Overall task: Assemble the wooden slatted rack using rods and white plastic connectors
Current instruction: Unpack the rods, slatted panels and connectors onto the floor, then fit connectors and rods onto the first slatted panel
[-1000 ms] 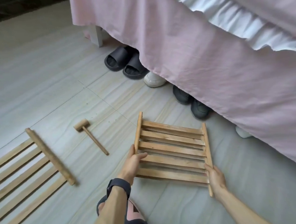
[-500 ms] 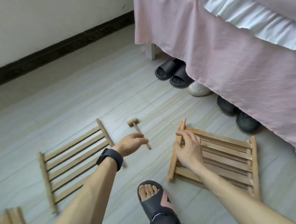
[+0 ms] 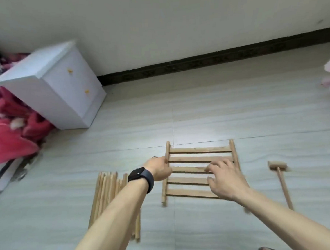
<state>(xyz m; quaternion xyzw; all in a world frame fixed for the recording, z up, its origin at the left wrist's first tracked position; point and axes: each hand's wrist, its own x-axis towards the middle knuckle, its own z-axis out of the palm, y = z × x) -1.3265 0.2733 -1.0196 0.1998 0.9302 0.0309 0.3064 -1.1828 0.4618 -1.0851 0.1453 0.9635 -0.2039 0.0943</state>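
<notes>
Left hand (image 3: 159, 170): fingers curled against the left rail of the slatted panel (image 3: 200, 149), touching it. Motion blur, so cannot tell if they actually close round the rail. Black smartwatch (image 3: 141, 176) on that wrist.

Right hand (image 3: 228, 179): fingers spread and relaxed, holding nothing, over the right half of the panel and covering part of its slats and right rail. Cannot tell if it's in contact.

Panel: pale raw wood, five flat slats between two rounded side rails, lying flat on the floor (image 3: 236, 111) under both hands.

Just left of the panel, partly under the left forearm: bundle of rods (image 3: 107, 200), same pale wood, long and thin, lying side by side.

Right of the panel, apart from it: wooden mallet (image 3: 283, 185), blocky head, slim round handle, flat on the floor.

Floor: pale grey tiles, faint grain, glossy.

Far left: white two-drawer cabinet (image 3: 63, 88) with small yellow knobs, red fuzzy cloth (image 3: 8, 137) heaped beside it. Dark baseboard (image 3: 214, 63) along a plain wall.
</notes>
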